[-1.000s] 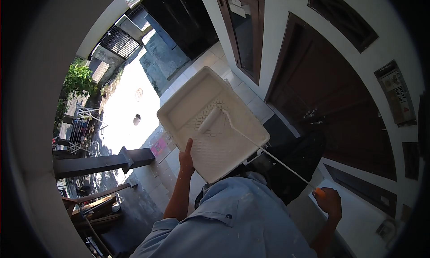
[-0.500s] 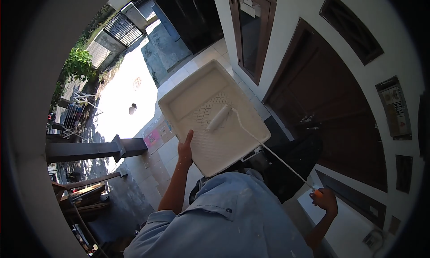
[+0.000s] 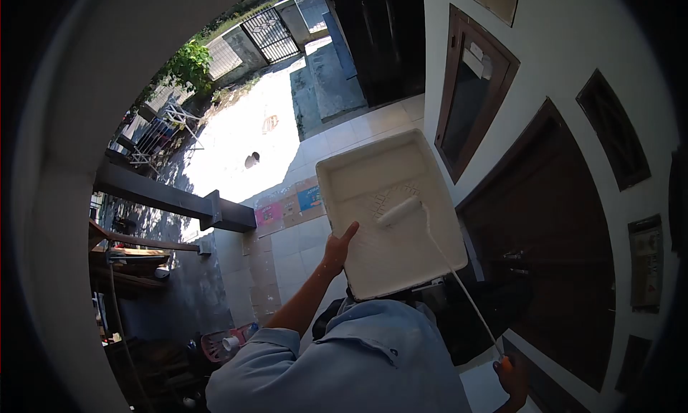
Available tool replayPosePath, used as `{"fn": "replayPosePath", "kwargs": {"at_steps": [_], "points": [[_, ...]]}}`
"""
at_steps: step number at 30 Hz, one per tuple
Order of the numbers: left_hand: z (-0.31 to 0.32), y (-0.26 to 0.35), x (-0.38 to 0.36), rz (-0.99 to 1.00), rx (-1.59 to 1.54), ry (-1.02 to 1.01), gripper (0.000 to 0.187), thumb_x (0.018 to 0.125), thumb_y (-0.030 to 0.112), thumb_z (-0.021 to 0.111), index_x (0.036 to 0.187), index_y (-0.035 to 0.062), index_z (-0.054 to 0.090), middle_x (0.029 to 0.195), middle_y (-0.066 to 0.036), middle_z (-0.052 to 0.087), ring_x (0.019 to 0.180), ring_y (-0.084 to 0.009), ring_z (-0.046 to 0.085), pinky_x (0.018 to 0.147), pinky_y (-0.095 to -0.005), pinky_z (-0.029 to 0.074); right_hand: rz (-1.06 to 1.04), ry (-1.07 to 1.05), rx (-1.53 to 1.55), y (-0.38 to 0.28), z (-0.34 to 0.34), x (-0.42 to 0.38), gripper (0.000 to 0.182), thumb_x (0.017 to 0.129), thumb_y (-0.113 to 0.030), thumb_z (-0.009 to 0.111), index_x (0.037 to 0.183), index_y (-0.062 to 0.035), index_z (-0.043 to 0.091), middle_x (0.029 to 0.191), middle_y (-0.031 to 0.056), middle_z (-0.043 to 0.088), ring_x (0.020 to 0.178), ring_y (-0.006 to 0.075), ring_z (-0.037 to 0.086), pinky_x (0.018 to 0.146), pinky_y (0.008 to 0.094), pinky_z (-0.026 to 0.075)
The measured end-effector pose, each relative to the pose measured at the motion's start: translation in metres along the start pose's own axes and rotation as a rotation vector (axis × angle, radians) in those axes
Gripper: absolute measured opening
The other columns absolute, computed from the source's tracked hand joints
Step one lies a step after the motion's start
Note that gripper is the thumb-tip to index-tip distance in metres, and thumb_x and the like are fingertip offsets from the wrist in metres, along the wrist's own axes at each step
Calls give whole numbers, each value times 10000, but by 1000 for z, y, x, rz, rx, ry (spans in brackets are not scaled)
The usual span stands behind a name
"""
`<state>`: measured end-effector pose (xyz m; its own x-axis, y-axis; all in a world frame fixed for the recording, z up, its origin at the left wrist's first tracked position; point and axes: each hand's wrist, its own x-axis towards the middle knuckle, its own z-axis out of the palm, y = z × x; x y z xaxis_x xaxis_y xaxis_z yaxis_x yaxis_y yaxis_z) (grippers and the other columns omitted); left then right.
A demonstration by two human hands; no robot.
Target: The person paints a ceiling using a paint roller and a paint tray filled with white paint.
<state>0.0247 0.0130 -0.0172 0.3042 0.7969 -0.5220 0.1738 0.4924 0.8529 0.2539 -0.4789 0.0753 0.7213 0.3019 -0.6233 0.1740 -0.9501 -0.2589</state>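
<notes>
A cream paint tray (image 3: 371, 178) is held out in front of my blue shirt. My left hand (image 3: 340, 251) grips its left edge, thumb on top of the rim and the other fingers hidden below. Inside, wet pale paint coats the sloped, grid-patterned floor. The white sleeve of a paint roller (image 3: 399, 211) lies slantwise on that slope. From its right end a long thin metal rod (image 3: 464, 290) runs over the tray's near right corner toward me. My right hand (image 3: 513, 378), low at the right, is closed around the roller's orange handle.
To the right stand a white wall with a brown-framed window (image 3: 469, 90) and a dark wooden door (image 3: 552, 248). A dark post (image 3: 231, 212) juts in from the left. Flattened cardboard (image 3: 290, 205) lies on the floor tiles. A pink plastic chair or basket (image 3: 215, 347) sits lower left.
My view has turned, so tray, hands and surroundings appear farther right and lower. Both hands keep their hold. The roller remains on the tray's slope, covering a slightly different part of the grid.
</notes>
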Motion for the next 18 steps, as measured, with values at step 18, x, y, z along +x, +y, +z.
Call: {"fn": "replayPosePath", "kwargs": {"at_steps": [18], "points": [[-3, -2, 0, -5, -23, -3, 624, 844, 437, 705, 1141, -98, 582, 1003, -167, 666, 842, -215, 670, 746, -310, 545, 2, -3, 1, 18, 2, 16, 429, 733, -229, 731, 1092, -22, 622, 1010, 163, 675, 929, 303, 657, 806, 390, 502]]}}
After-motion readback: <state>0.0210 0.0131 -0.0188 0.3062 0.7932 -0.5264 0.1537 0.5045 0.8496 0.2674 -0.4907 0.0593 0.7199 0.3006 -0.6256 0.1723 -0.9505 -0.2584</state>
